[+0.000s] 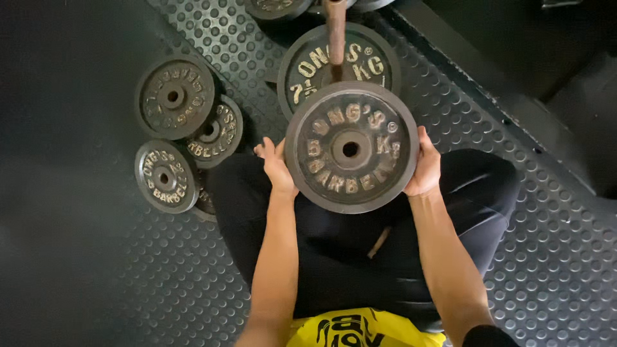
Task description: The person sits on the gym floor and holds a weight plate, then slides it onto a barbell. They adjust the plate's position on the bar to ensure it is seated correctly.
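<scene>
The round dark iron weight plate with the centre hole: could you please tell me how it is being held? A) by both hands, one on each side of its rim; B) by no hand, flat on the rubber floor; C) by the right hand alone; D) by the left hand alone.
A: the left hand and the right hand grip opposite sides of the round dark iron weight plate, above the person's lap.

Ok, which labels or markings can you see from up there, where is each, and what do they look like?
No packages, signs or screens; only raised lettering cast into the weight plates.
Held plate: between left hand and right hand; round, dark iron, worn golden letters ringing the hole.
Larger plate: on the bar behind; round, dark, pale lettering.
Three small plates: stacked on the floor to the left; round, dark, faded gold lettering.
Yellow shirt: bottom edge; black print.
</scene>
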